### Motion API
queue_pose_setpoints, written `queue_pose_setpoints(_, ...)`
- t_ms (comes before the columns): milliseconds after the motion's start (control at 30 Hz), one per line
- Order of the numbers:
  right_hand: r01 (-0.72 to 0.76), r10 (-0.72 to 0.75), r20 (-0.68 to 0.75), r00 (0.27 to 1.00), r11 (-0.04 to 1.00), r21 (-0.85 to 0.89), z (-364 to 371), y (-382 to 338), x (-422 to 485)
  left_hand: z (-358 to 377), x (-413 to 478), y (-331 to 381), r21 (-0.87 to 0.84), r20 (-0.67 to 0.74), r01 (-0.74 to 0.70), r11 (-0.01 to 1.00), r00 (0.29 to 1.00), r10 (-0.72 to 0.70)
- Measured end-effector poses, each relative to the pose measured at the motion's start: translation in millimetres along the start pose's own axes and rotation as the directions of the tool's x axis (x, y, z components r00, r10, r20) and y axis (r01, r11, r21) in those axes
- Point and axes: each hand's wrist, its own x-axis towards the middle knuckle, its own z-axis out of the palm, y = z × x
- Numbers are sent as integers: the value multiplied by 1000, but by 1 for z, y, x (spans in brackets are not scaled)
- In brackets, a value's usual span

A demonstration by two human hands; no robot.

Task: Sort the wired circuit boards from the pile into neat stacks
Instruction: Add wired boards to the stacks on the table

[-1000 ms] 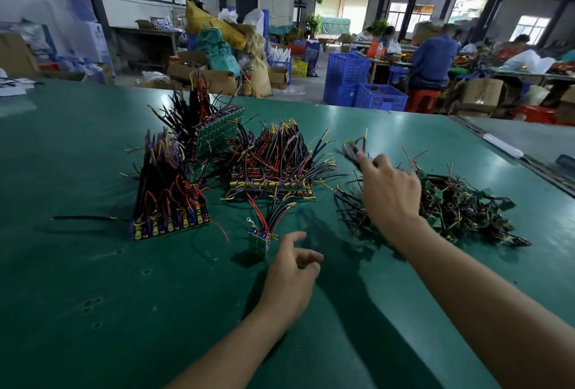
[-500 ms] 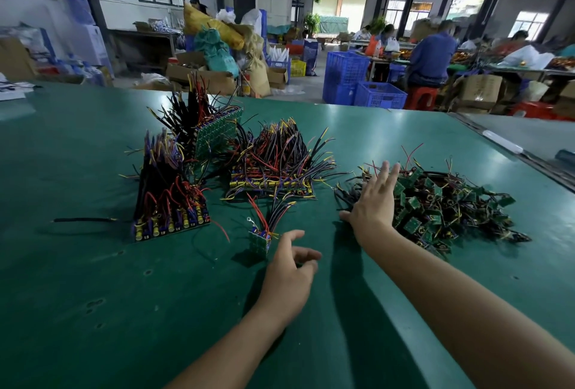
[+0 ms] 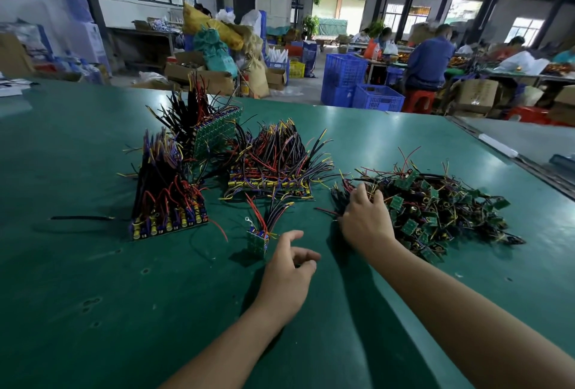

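On a green table (image 3: 93,279), the right hand (image 3: 367,223) sinks bent fingers into the left edge of the loose pile of wired circuit boards (image 3: 435,208). I cannot tell whether it grips any. The left hand (image 3: 289,273) is empty, fingers loosely curled, just right of a small stack (image 3: 257,241).

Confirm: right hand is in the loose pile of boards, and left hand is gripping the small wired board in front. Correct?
Not quite. The head view shows the left hand holding nothing: its fingers hang loosely curled beside the small wired board. The right hand is in the loose pile, as you said.
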Motion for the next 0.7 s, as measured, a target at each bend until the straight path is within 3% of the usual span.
queue_pose_setpoints(333,-87,94,61,994,991,-104,-7,-12,-2,-3,1,0,-35,17,22,999,1000,-22)
queue_pose_setpoints(533,50,-40,-131,991,996,73,-17,-42,-15,-1,-1,2,-58,-16,1,998,1000,-2)
queue_pose_setpoints(633,23,10,-289,957,993,112,-23,-44,-24,-2,-2,3,-41,-43,-51,998,998,50)
queue_pose_setpoints(700,17,63,-406,912,981,192,-23,-45,-28,-4,-3,5,36,-108,-168,985,979,171)
